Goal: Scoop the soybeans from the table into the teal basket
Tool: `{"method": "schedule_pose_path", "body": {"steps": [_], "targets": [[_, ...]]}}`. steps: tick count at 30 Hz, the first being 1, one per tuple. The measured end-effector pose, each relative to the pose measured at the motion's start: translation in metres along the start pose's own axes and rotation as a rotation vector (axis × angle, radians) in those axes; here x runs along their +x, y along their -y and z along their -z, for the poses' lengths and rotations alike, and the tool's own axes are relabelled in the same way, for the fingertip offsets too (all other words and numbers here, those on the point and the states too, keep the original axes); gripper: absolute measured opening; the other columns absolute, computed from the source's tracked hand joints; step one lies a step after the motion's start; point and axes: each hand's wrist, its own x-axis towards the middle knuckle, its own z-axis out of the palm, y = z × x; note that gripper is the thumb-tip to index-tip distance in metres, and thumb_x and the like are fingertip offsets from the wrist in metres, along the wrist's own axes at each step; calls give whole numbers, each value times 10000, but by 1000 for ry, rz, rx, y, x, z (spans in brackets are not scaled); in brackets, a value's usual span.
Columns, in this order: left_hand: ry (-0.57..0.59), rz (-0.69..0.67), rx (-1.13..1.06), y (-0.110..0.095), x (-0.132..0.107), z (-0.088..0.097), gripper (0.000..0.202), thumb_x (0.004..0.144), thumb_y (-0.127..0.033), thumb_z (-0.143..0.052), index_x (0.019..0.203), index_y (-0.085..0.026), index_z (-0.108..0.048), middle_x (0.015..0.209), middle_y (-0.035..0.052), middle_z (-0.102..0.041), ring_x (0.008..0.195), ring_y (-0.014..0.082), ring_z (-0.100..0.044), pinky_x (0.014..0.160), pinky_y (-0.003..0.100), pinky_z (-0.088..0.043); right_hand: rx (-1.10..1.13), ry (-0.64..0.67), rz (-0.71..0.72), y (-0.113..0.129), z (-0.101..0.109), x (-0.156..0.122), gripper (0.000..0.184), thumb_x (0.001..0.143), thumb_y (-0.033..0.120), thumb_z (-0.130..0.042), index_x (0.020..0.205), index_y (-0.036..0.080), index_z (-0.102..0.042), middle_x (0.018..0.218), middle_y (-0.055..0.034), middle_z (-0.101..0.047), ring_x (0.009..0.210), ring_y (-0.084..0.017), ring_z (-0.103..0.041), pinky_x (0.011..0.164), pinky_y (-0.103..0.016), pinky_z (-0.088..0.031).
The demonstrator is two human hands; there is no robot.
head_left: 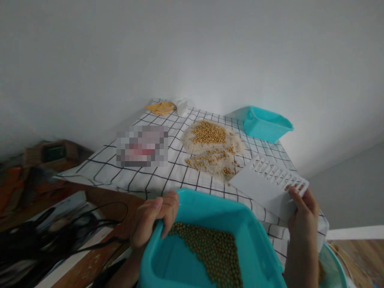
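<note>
My left hand grips the near-left rim of a turquoise plastic tub, thumb inside and fingers over the edge. Yellow-brown soybeans lie heaped in the tub's bottom. My right hand is closed on the end of a white slotted plastic sieve board, held tilted above the cloth beside the tub. Farther back on the checked tablecloth lies a pile of white rice mixed with soybeans.
A second turquoise tub stands at the table's far right corner. A yellow cloth and a small white object lie at the far edge. A blurred-out patch sits left of the pile. Black cables and clutter fill the left.
</note>
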Motion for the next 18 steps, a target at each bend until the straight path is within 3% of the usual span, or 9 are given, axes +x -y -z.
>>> {"method": "schedule_pose_path", "body": {"steps": [10,13,18], "targets": [[-15,16,15,2,-2,-7,613,1060,-255,-219,479,-202,-408,421,-13,-438,437,171,-406,655,402,-392,-19,5,-9,-2,1,2,203,715,353,-782,784,187,-689,776,4,-631,744,-169,-561,705,-289,-389],[-131,-14,-22,7,-6,-7,602,1043,-227,-211,465,-203,-374,395,-14,-381,402,168,-348,609,399,-369,-38,25,-27,1,0,1,228,714,377,-782,799,186,-688,770,5,-636,719,-166,-556,682,-284,-384],[57,20,103,5,-3,0,639,1062,-260,-189,469,-200,-420,409,-1,-472,418,169,-448,564,388,-383,-26,75,-32,4,-4,-1,232,720,386,-782,817,192,-701,816,-9,-683,736,-176,-583,690,-291,-401]]}}
